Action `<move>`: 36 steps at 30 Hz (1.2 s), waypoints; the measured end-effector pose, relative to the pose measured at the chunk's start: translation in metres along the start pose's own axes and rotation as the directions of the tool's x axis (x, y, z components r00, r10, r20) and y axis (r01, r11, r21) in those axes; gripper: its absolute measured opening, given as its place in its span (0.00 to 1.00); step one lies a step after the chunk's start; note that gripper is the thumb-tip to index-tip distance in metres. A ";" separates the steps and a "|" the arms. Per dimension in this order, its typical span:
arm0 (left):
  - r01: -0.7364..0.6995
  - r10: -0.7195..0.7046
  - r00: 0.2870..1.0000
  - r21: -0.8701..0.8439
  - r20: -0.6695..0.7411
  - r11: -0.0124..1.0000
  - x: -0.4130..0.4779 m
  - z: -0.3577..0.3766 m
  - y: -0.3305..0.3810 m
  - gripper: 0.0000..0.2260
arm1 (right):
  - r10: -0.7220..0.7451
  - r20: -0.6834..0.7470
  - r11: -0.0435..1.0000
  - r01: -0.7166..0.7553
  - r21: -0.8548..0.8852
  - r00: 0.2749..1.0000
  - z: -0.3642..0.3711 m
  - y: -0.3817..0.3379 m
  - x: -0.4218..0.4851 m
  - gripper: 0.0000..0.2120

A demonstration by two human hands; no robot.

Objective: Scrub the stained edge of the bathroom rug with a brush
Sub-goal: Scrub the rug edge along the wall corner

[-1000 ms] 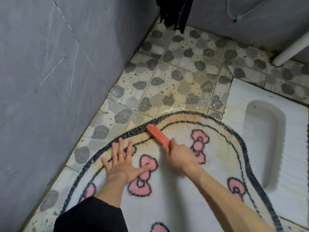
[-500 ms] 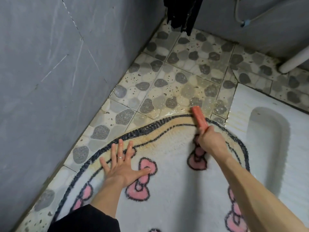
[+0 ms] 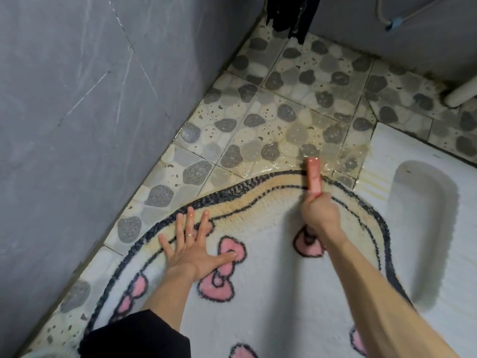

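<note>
Two hands share the job. By the smooth grey wall (image 3: 64, 125), the left hand (image 3: 196, 251) lies flat on the rug (image 3: 258, 301), fingers straight and spread, wet fingertips on the yellowed border, probably to pin the soft pile so it does not bunch under the strokes. The stained edge (image 3: 245, 200) is a beige band between two dark woolly outlines, curving beside the wet pebble-pattern floor tiles (image 3: 284, 99). Further right, the orange brush (image 3: 313, 177), a narrow rounded bar, crosses that band, its tip over the outer outline. The right hand (image 3: 320, 213) wraps the handle in a fist, likely for pressure. Rightmost lies the white ribbed squat pan (image 3: 387, 156)
</note>
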State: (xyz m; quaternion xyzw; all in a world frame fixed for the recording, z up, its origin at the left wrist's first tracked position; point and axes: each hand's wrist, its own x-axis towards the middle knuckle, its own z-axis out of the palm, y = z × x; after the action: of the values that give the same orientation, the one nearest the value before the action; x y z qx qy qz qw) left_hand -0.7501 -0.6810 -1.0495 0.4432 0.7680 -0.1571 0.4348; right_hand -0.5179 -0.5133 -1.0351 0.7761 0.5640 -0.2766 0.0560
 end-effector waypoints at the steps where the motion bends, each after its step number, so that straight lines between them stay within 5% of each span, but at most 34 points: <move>1: 0.002 -0.002 1.000 0.004 0.002 1.000 0.000 0.000 0.000 0.58 | -0.056 0.071 0.998 0.055 0.024 0.996 0.017 -0.014 -0.018 0.19; 4: 0.008 -0.008 1.000 0.006 0.003 1.000 -0.001 -0.001 0.000 0.57 | -0.377 0.322 0.908 0.414 -0.055 0.869 0.062 -0.034 -0.085 0.18; 6: 0.008 -0.008 1.000 0.012 0.001 1.000 -0.001 -0.003 0.001 0.57 | -0.476 0.324 0.811 0.550 -0.197 0.818 0.045 -0.028 -0.074 0.17; 9: -0.016 0.016 1.000 -0.003 -0.010 1.000 -0.001 0.000 -0.002 0.58 | -0.218 0.079 0.949 0.231 -0.217 0.973 -0.007 0.001 0.001 0.21; 12: -0.029 0.029 0.999 -0.009 -0.039 1.000 0.002 0.004 -0.003 0.57 | 0.008 -0.044 0.999 -0.010 -0.036 0.999 -0.009 0.013 0.015 0.27; 15: -0.021 0.021 1.000 0.000 -0.018 1.000 0.000 0.003 -0.002 0.57 | -0.154 0.126 0.988 0.150 0.035 0.980 0.044 -0.018 -0.050 0.27; 17: -0.022 0.022 0.999 -0.001 -0.030 1.000 -0.001 0.003 -0.004 0.57 | -0.374 0.296 0.909 0.411 -0.073 0.879 0.064 -0.027 -0.086 0.22; 19: -0.021 0.021 1.000 0.002 -0.022 1.000 0.000 0.002 -0.003 0.57 | -0.423 0.296 0.841 0.493 -0.222 0.856 0.046 -0.022 -0.071 0.19; 22: -0.035 0.035 0.999 -0.003 -0.030 0.999 0.002 0.004 -0.005 0.57 | -0.214 0.076 0.946 0.226 -0.231 0.974 0.003 -0.001 -0.012 0.22; 25: -0.040 0.040 0.998 0.003 -0.041 0.999 0.004 0.005 -0.005 0.57 | -0.052 -0.013 0.997 0.051 -0.054 0.999 0.018 -0.012 -0.021 0.23; 28: -0.033 0.033 0.999 0.008 -0.016 0.999 0.002 0.002 -0.004 0.57 | -0.299 0.240 0.949 0.313 -0.023 0.924 0.068 -0.037 -0.081 0.21; 30: -0.023 0.023 1.000 0.017 -0.006 1.000 0.002 -0.001 -0.005 0.57 | -0.444 0.316 0.839 0.513 -0.181 0.839 0.066 -0.037 -0.086 0.21; 33: -0.051 0.050 0.999 0.020 0.008 0.999 0.002 -0.001 -0.007 0.57 | -0.257 0.152 0.919 0.290 -0.267 0.954 0.021 -0.020 -0.031 0.24; 36: -0.059 0.059 0.998 0.019 -0.006 0.998 0.004 0.004 -0.009 0.57 | 0.007 -0.026 1.000 -0.007 0.004 1.000 0.003 -0.010 -0.011 0.26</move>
State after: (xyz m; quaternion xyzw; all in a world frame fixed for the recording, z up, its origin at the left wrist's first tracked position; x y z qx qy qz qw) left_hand -0.7563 -0.6859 -1.0562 0.4703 0.7546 -0.1500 0.4323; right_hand -0.5302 -0.5200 -1.0297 0.7815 0.5616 -0.2673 0.0483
